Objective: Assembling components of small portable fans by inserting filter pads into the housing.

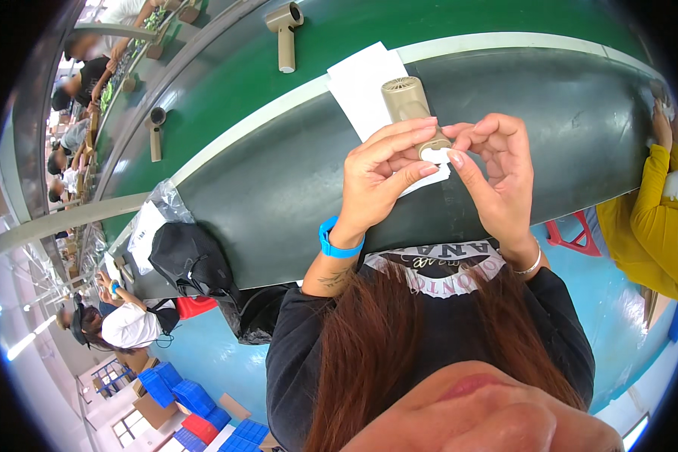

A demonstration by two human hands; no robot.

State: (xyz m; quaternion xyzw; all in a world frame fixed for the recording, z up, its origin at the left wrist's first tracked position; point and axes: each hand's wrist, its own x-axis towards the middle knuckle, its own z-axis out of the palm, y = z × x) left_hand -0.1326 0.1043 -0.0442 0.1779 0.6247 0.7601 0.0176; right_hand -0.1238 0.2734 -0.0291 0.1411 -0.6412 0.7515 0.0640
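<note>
Left hand [380,177]: closed around the handle end of a beige handheld hair dryer [408,102], held just above the bench [279,188].
Right hand [497,173]: fingertips pinched on a small white piece [434,154] at the handle's end.
Handling: judged light, rigid, smooth plastic; best gripped around the handle.
Behind the hands: white sheet [361,83] lying under the dryer.
Hidden: handle mostly covered by fingers; the white piece cannot be identified.

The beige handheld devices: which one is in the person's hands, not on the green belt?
The beige device over the white sheets, gripped by both hands; the other two lie apart on the green belt.
</note>
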